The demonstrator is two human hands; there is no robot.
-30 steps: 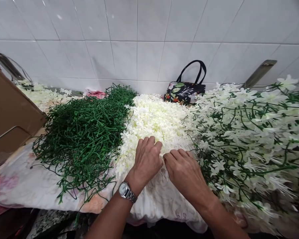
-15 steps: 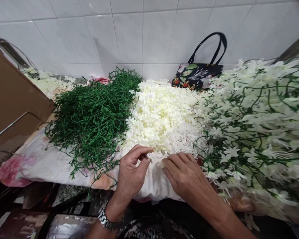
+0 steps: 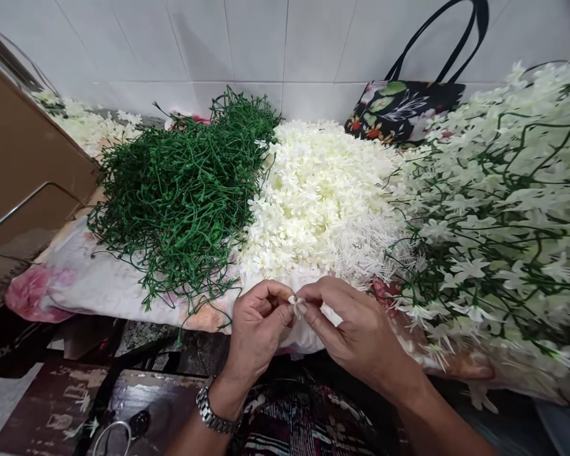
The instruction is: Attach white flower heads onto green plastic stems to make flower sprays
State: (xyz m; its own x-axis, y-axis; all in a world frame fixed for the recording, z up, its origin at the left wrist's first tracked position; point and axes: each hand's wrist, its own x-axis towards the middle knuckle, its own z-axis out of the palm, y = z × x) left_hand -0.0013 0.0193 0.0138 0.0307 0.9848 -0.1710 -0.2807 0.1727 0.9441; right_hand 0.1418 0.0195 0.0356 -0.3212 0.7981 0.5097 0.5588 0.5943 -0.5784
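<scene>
A small white artificial flower [image 3: 296,306] is pinched between the fingertips of both hands, just above the cloth's front edge. My left hand [image 3: 260,322], with a metal watch at the wrist, grips it from one side with thumb and forefinger. From the other side my right hand [image 3: 356,324] closes thumb and forefinger on it. Behind the hands lies a heap of loose white blossoms [image 3: 313,190]. Thin white stamen-like pieces [image 3: 368,246] are piled close to my right hand. Green plastic stems [image 3: 180,183] form a tangled heap to the left.
White flowers on green stems [image 3: 484,234] are heaped high on the right. A floral cloth [image 3: 109,285] covers the work surface. At the back, a black flowered handbag [image 3: 403,111] leans against the tiled wall [image 3: 256,44]. A cardboard panel [image 3: 26,139] stands at left.
My hands have come together, and the right thumb and forefinger now meet the left at a small white flower. The camera view has tilted downward.
</scene>
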